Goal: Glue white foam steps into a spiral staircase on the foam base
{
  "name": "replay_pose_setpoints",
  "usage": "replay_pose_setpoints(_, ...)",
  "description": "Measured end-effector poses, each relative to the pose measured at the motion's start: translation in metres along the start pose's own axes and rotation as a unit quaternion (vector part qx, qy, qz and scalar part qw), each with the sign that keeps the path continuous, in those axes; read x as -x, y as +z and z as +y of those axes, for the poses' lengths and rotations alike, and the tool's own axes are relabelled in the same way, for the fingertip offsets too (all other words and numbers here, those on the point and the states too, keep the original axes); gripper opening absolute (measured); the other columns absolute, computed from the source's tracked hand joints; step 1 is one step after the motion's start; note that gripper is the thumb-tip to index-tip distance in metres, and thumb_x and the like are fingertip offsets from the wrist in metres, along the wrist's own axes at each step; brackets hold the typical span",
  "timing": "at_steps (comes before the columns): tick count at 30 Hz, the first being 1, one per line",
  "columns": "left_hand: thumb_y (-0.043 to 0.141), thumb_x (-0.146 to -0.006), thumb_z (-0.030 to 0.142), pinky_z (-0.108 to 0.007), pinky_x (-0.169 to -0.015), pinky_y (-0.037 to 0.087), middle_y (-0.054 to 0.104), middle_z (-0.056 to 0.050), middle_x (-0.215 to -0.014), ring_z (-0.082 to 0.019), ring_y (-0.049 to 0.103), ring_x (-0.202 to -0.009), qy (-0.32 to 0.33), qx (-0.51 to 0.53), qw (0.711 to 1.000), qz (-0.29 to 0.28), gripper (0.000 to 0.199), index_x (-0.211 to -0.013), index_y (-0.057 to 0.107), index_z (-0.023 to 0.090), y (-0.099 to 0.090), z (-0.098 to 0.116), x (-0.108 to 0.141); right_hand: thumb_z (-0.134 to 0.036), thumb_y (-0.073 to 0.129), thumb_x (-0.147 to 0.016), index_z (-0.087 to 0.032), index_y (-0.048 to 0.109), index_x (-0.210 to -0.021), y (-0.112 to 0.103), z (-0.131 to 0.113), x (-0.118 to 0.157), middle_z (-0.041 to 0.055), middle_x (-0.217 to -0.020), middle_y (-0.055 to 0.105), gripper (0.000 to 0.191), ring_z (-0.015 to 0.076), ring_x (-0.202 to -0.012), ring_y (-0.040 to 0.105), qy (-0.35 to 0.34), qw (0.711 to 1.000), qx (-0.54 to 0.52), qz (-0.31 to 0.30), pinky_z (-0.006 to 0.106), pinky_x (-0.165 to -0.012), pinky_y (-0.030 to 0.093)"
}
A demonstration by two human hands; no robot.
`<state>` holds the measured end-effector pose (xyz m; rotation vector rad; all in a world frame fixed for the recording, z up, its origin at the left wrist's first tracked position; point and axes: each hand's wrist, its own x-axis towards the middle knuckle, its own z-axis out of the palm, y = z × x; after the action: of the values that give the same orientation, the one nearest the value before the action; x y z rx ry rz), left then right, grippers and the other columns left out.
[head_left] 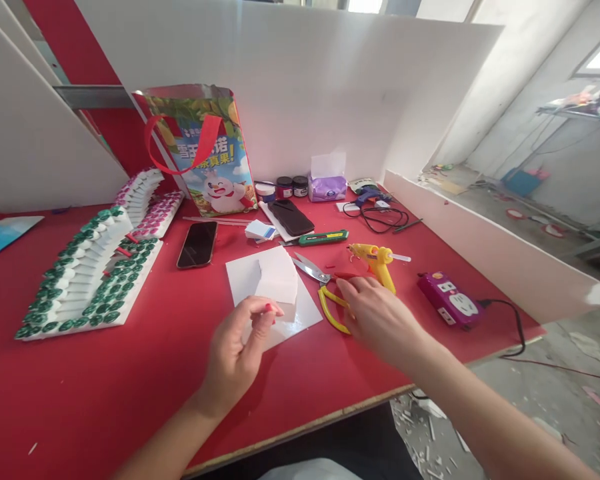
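My left hand (pixel 240 347) hovers over the near edge of a white square sheet (pixel 307 313), its thumb and curled fingers close together. Small red spots show at its fingertips; I cannot make out whether they are nails or a tiny piece held there. Just beyond these fingers, a curved white card piece (pixel 277 277) stands on the sheet. To the right, my right hand (pixel 377 317) is closed over the handles of the scissors (pixel 330 303), whose blades point away to the left. Part of the handles is hidden under the fingers.
Beyond my right hand lies a yellow glue gun (pixel 380 260); a purple power strip (pixel 450 300) is farther right. A green cutter (pixel 324 237), two phones (pixel 197 245) and a gift bag (pixel 205 153) stand or lie behind. Green-and-white decorated models (pixel 95 280) occupy the left.
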<state>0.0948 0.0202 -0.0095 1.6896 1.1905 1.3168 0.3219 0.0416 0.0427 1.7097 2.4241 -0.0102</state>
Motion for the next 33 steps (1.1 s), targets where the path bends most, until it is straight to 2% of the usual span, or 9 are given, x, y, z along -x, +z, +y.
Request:
replay_pose_setpoints(5, 0.066, -0.093, 0.033, -0.023, -0.059, 0.047, 0.070, -0.002, -0.074, -0.014, 0.062, -0.070, -0.114, 0.155, 0.981, 0.027, 0.015, -0.100, 0.065, 0.020, -0.013, 0.008, -0.018, -0.011, 0.051, -0.089, -0.004, 0.061, -0.116, 0.009, -0.010, -0.024, 0.0225, -0.105, 0.068, 0.029, 0.0322, -0.098, 0.066, 0.056, 0.995, 0.056, -0.056, 0.035, -0.078, 0.046)
replay_pose_setpoints(8, 0.069, -0.091, 0.033, -0.022, -0.052, 0.043, 0.069, -0.003, -0.073, -0.013, 0.060, -0.066, -0.139, 0.225, 0.964, -0.001, 0.020, -0.102, 0.065, 0.018, -0.012, 0.014, -0.026, -0.017, 0.052, -0.092, -0.005, 0.059, -0.115, 0.005, -0.011, -0.031, 0.0227, -0.100, 0.069, 0.027, 0.0315, -0.094, 0.069, 0.084, 0.993, 0.026, -0.075, 0.033, -0.074, 0.046)
replay_pose_setpoints(12, 0.065, -0.094, 0.034, -0.022, -0.051, 0.043, 0.066, -0.003, -0.083, -0.016, 0.064, -0.075, -0.159, 0.293, 0.941, -0.053, 0.015, -0.095, 0.059, 0.020, -0.005, 0.022, -0.023, -0.022, 0.054, -0.092, -0.009, 0.057, -0.120, 0.002, -0.009, -0.029, 0.0179, -0.096, 0.071, 0.031, 0.0295, -0.089, 0.072, 0.089, 0.991, 0.009, -0.096, 0.030, -0.067, 0.044)
replay_pose_setpoints(14, 0.061, -0.097, 0.036, -0.022, -0.049, 0.038, 0.059, 0.001, -0.080, -0.012, 0.059, -0.066, -0.172, 0.316, 0.930, -0.080, 0.015, -0.094, 0.056, 0.022, -0.004, 0.024, -0.021, -0.022, 0.054, -0.093, -0.012, 0.056, -0.125, 0.003, -0.004, -0.023, 0.0157, -0.098, 0.071, 0.034, 0.0289, -0.090, 0.072, 0.095, 0.990, -0.023, -0.097, 0.030, -0.067, 0.043)
replay_pose_setpoints(18, 0.055, -0.100, 0.039, -0.022, -0.053, 0.031, 0.042, 0.006, -0.072, -0.005, 0.037, -0.054, -0.173, 0.312, 0.929, -0.099, 0.018, -0.094, 0.055, 0.022, -0.003, 0.024, -0.022, -0.016, 0.054, -0.089, -0.018, 0.050, -0.131, 0.009, 0.012, -0.007, 0.0100, -0.099, 0.070, 0.043, 0.0248, -0.090, 0.069, 0.080, 0.978, -0.195, -0.004, 0.029, -0.068, 0.045)
replay_pose_setpoints(21, 0.051, -0.102, 0.041, -0.025, -0.057, 0.030, 0.036, 0.005, -0.071, -0.007, 0.034, -0.057, -0.157, 0.301, 0.936, -0.096, 0.020, -0.097, 0.058, 0.023, -0.002, 0.021, -0.027, -0.027, 0.058, -0.091, -0.023, 0.047, -0.127, 0.008, 0.020, 0.003, 0.0042, -0.093, 0.067, 0.038, 0.0198, -0.081, 0.065, 0.025, 0.917, -0.386, 0.103, 0.029, -0.067, 0.049)
replay_pose_setpoints(24, 0.047, -0.103, 0.041, -0.027, -0.058, 0.028, 0.037, 0.004, -0.073, -0.008, 0.034, -0.059, -0.138, 0.290, 0.942, -0.096, 0.025, -0.097, 0.062, 0.022, 0.001, 0.020, -0.033, -0.046, 0.073, -0.083, -0.025, 0.047, -0.123, -0.003, 0.018, 0.011, 0.0029, -0.096, 0.062, 0.052, 0.0183, -0.079, 0.060, -0.029, 0.869, -0.473, 0.144, 0.030, -0.068, 0.053)
replay_pose_setpoints(28, 0.046, -0.104, 0.040, -0.028, -0.062, 0.031, 0.041, 0.003, -0.074, -0.011, 0.037, -0.064, -0.112, 0.252, 0.957, -0.090, 0.026, -0.093, 0.061, 0.023, 0.003, 0.018, -0.034, -0.054, 0.081, -0.075, -0.023, 0.049, -0.121, -0.021, 0.007, 0.016, 0.0055, -0.101, 0.063, 0.065, 0.0194, -0.082, 0.059, -0.100, 0.897, -0.400, 0.158, 0.032, -0.072, 0.053)
replay_pose_setpoints(33, 0.047, -0.103, 0.042, -0.029, -0.062, 0.033, 0.044, 0.002, -0.075, -0.012, 0.038, -0.065, -0.073, 0.201, 0.972, -0.099, 0.031, -0.082, 0.055, 0.021, 0.004, 0.019, -0.027, -0.053, 0.080, -0.075, -0.021, 0.055, -0.115, -0.023, -0.002, 0.016, 0.0069, -0.096, 0.064, 0.057, 0.0205, -0.078, 0.058, -0.130, 0.937, -0.281, 0.163, 0.033, -0.069, 0.049)
